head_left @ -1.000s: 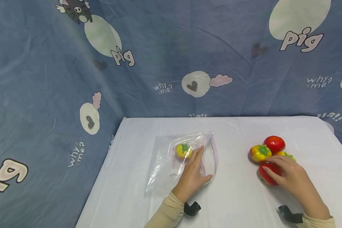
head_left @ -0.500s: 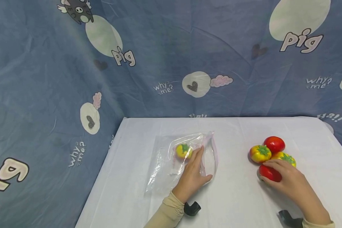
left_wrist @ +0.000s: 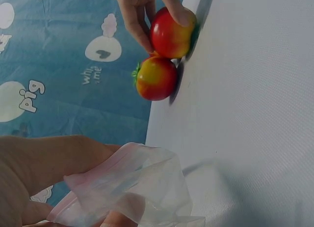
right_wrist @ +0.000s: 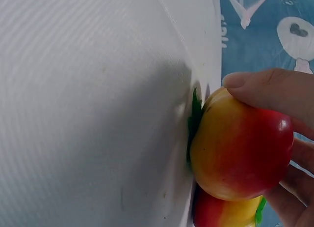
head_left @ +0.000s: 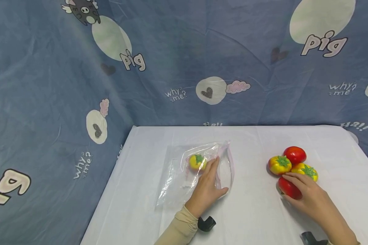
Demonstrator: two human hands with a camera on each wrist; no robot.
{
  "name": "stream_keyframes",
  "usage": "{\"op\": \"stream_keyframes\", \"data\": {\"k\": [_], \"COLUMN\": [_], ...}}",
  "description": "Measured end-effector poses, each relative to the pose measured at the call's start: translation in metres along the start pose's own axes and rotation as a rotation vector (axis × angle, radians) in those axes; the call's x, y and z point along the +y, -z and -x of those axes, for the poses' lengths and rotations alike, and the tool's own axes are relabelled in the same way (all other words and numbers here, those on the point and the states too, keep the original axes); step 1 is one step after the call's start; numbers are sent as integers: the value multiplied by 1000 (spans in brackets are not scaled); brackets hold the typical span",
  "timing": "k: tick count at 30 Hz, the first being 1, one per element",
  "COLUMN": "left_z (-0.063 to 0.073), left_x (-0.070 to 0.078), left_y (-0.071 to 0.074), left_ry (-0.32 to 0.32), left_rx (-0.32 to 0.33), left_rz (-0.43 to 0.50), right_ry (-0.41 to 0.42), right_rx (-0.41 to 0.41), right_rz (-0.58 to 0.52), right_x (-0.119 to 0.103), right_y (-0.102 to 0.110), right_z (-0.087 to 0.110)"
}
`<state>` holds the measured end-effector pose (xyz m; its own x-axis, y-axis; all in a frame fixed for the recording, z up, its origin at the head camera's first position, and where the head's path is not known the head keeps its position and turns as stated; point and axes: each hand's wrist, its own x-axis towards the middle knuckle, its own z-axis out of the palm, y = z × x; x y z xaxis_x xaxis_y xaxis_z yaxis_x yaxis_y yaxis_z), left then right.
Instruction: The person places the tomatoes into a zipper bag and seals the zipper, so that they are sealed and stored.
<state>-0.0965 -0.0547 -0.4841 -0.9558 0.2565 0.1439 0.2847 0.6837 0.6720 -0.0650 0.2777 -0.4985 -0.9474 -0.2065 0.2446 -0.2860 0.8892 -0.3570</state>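
In the head view my left hand (head_left: 206,188) holds the mouth of a clear zip bag (head_left: 174,190), fingers and thumb spread apart at its pinkish edge. The left wrist view shows the crumpled bag lip (left_wrist: 147,180) against these fingers. Inside the bag lies a yellow toy fruit (head_left: 196,162) with a green leafy cap. On the right, my right hand (head_left: 311,197) grips a red-and-yellow toy fruit (head_left: 289,188), thumb on the near side and fingers on the far side. Its green leaves (right_wrist: 195,121) face the white surface in the right wrist view.
Just beyond the gripped fruit sit a yellow toy fruit with green leaves (head_left: 280,165), a similar one (head_left: 306,170) and a red one (head_left: 295,154). A white cloth (head_left: 248,217) covers the table, and a blue patterned curtain (head_left: 171,51) hangs behind it.
My right hand has drawn slightly nearer and its fingers have come around the red fruit, which has tilted. The yellow fruit behind shows more now. My left hand and the bag stay put.
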Motion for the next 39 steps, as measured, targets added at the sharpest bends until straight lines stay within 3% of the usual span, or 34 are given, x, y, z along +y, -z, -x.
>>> {"op": "stream_keyframes", "data": {"k": [7, 14, 20, 30, 39], "left_z": [0, 0, 0, -1, -1], "left_x": [0, 0, -1, -1, 0], "left_y": [0, 1, 0, 1, 0], "left_ry": [-4, 2, 11, 11, 18], "left_rx": [2, -1, -12, -15, -20], "left_rz": [-6, 6, 2, 1, 1], "right_ry": [-16, 28, 25, -45, -75], "right_rx": [-6, 30, 0, -97, -81], "right_rz": [-22, -32, -25, -6, -23], "right_x": [-2, -3, -3, 1, 3], "right_y": [-1, -1, 0, 5, 4], "right_z": [0, 0, 1, 2, 4]}}
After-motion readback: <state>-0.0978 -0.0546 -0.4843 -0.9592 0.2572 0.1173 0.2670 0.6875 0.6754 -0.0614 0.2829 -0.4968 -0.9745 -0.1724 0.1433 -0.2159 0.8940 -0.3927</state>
